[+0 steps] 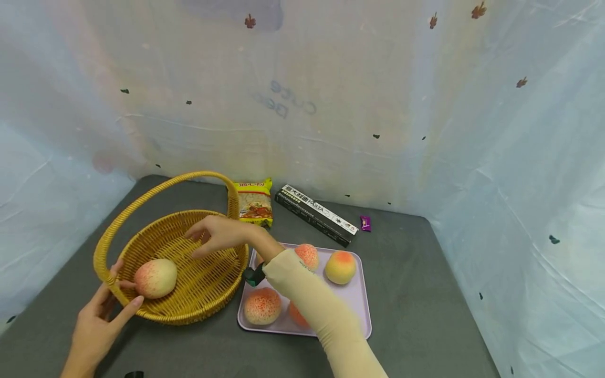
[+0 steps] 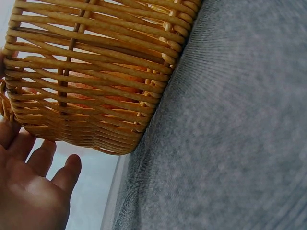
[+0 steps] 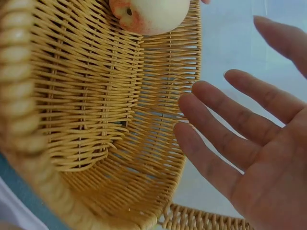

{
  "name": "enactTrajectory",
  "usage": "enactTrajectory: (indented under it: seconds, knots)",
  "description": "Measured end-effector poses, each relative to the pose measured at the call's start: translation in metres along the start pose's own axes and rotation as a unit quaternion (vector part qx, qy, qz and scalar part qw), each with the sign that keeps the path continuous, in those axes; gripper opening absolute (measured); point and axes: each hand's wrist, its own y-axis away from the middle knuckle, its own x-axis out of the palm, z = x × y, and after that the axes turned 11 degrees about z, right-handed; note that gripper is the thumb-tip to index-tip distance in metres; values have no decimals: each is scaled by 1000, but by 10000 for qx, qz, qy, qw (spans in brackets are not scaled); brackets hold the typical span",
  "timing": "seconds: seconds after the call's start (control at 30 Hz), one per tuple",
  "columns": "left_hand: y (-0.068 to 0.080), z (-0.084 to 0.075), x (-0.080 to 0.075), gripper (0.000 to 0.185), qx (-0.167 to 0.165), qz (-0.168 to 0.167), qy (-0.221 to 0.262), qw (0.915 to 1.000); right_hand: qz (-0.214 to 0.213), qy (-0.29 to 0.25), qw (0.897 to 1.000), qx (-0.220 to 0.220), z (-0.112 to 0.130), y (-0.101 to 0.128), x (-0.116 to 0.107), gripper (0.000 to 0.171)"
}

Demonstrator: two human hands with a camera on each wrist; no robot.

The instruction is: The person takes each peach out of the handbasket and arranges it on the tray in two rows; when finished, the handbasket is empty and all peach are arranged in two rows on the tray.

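A yellow wicker basket point(image 1: 203, 294) with a tall arched handle stands at the left of the table. One pale peach with a red blush point(image 1: 156, 278) lies inside it, near its left wall. My left hand point(image 1: 96, 320) holds the basket's left rim by the foot of the handle; in the left wrist view its fingers lie against the outside of the weave. Above the basket's interior hovers my right hand point(image 1: 218, 236), its fingers loosely extended and nothing in them. The right wrist view shows this palm point(image 3: 268, 158) beside the rim, apart from the peach point(image 3: 153, 14).
Right of the basket, a pale lilac tray point(image 1: 356, 310) holds several peaches, partly hidden by my right sleeve. Behind are a yellow noodle packet point(image 1: 255, 202), a long black pasta box point(image 1: 314, 212) and a small purple wrapped sweet point(image 1: 365, 223). Pale sheeting surrounds the grey table.
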Motion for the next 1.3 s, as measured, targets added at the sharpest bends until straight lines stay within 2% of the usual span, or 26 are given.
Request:
enactTrajectory:
  seconds: [0.37,0.6,0.73,1.17,1.3]
  knots:
    - [0,2,-1,81,27,22,-5,10000,70,212,9991,357,2,-33,2,55]
    - [-1,2,-1,81,-90,125,20,9999,-21,222,9976,650,4,-44,2,54]
    - [-1,3,-1,81,-152,105,12,9998,10,327,9973,651,4,-50,5,55]
    - [0,4,-1,80,-143,131,-12,9998,443,449,9939,910,19,-77,25,72]
    - [1,2,-1,80,-45,144,27,9999,563,421,9923,1015,23,-84,31,75]
